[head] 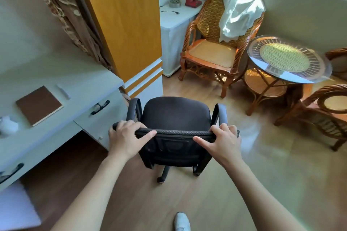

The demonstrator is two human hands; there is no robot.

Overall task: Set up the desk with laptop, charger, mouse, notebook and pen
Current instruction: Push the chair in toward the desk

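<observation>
The left hand (127,137) and the right hand (224,139) both grip the top edge of a black chair (175,116) back (thumbs on the near side, fingers curled over). The chair stands on the wooden floor, just right of the bench (78,82). On the bench lie a brown notebook (39,105) and, close to its right, a pale pen (63,92).

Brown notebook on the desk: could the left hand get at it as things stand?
Probably yes: the notebook lies uncovered, nothing between; but the left hand grips the office chair's backrest.
</observation>
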